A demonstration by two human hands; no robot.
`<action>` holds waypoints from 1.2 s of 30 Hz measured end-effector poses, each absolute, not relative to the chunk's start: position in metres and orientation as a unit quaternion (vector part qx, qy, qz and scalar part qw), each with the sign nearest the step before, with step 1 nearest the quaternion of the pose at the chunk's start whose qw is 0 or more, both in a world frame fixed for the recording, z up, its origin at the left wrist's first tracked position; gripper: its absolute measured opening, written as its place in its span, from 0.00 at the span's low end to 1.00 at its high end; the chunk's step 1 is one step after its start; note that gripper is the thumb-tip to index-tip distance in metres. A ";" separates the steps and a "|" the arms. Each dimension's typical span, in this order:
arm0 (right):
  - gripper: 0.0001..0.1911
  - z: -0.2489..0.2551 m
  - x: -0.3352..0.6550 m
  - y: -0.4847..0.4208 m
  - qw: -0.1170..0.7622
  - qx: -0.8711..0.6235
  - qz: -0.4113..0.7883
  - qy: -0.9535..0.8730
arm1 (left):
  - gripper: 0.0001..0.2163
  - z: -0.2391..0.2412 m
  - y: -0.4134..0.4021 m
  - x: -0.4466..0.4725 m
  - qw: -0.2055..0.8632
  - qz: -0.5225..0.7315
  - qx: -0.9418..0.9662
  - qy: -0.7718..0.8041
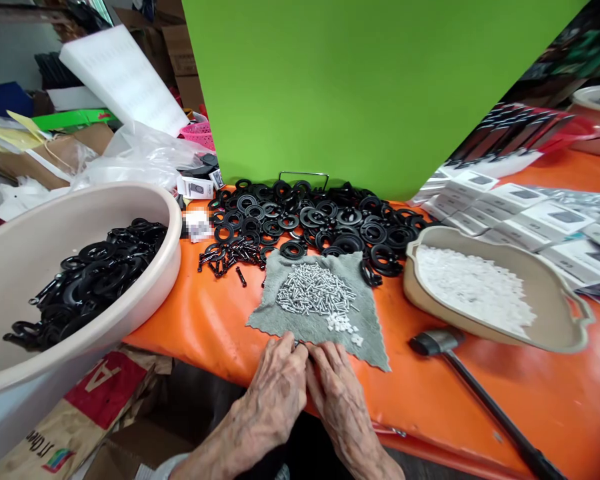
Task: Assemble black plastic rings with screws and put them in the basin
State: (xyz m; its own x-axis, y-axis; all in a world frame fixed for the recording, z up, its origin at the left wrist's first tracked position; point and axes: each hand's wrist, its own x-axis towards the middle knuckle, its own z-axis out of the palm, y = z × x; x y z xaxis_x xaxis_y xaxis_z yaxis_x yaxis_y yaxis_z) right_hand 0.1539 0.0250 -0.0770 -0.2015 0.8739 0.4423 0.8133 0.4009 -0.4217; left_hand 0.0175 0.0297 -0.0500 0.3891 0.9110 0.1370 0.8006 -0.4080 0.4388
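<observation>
My left hand [279,383] and my right hand [339,387] meet at the table's front edge, fingers curled and pressed together. A small bit of something shows between the fingertips; the hands hide most of it, so I cannot tell its kind. Just beyond them lies a grey-green cloth [275,320]. It bears a heap of small silvery metal pins [313,290] and a few small white pieces [341,323]. Behind the cloth spreads a pile of black ring-shaped parts [325,220]. To its left are short black bar-like parts [235,255].
A large pale tub [167,247] with black parts stands at the left. On the orange tabletop [400,407], a mallet [485,397] lies at right, below a beige basin [555,327] of white pieces. White boxes [545,220] stack behind. A green panel [330,93] rises at the back.
</observation>
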 end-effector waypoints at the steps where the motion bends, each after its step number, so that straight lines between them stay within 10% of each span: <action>1: 0.11 -0.077 0.153 0.025 0.318 -0.547 0.044 -0.773 | 0.14 -0.053 0.029 0.017 0.145 0.188 0.824 0.514; 8: 0.12 -0.063 0.164 0.030 0.303 -0.533 0.014 -0.790 | 0.12 -0.046 0.032 0.024 0.130 0.200 0.800 0.550; 21: 0.11 -0.068 0.244 0.107 0.244 -0.592 0.022 -0.768 | 0.10 0.006 0.045 0.000 0.560 0.279 0.571 0.532; 36: 0.10 -0.037 0.198 0.044 0.369 -0.585 0.287 -0.663 | 0.10 0.005 0.040 -0.003 0.581 0.297 0.538 0.534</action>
